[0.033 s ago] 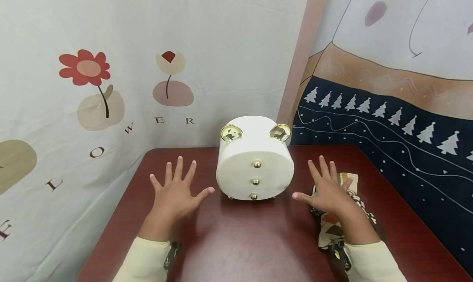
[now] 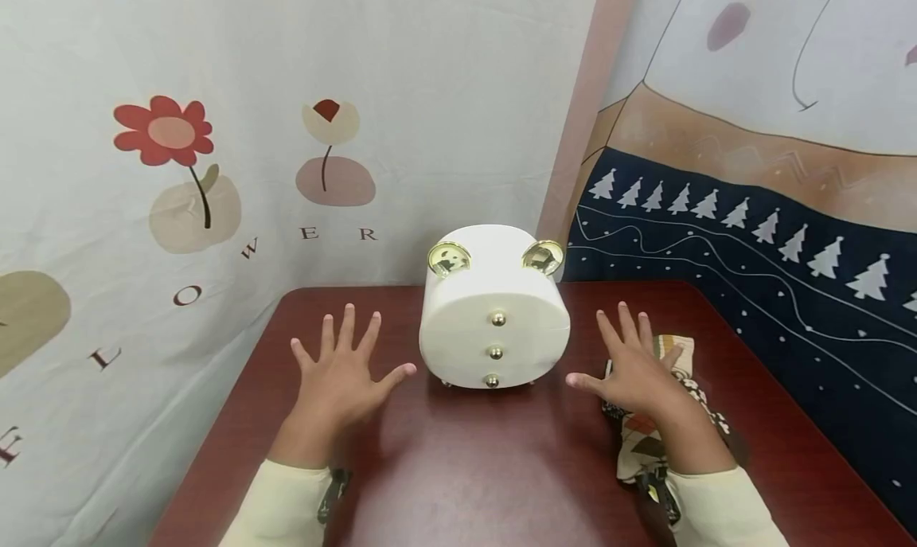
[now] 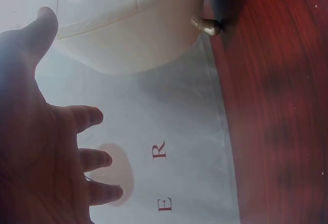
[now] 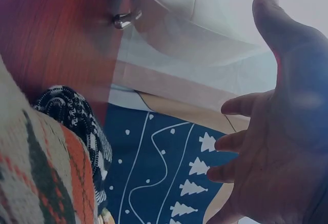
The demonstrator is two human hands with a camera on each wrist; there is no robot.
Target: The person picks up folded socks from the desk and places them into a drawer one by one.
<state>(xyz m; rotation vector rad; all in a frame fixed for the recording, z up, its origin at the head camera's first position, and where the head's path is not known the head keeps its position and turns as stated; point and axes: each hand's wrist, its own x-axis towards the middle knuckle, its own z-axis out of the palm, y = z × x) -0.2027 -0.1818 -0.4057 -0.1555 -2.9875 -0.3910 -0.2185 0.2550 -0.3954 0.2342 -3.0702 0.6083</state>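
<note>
- Nothing has shifted since the head picture of an instant earlier — both hands and the box lie exactly as they did, so the work looks paused, with nothing yet taken hold of.
- The tabletop (image 2: 458, 467) is dark red-brown wood with a polished sheen, rounded at its far corners.
- The white drawer box (image 2: 494, 312) stands at the far middle of it — a smooth, glossy oval drum on small metal feet, with three round brass knobs (image 2: 497, 319) down its front.
- A patterned cloth (image 2: 648, 439), soft and rumpled, lies under the right forearm.
- The left hand (image 2: 340, 376) and right hand (image 2: 634, 368) flank the box, fingers spread wide, holding nothing.
</note>
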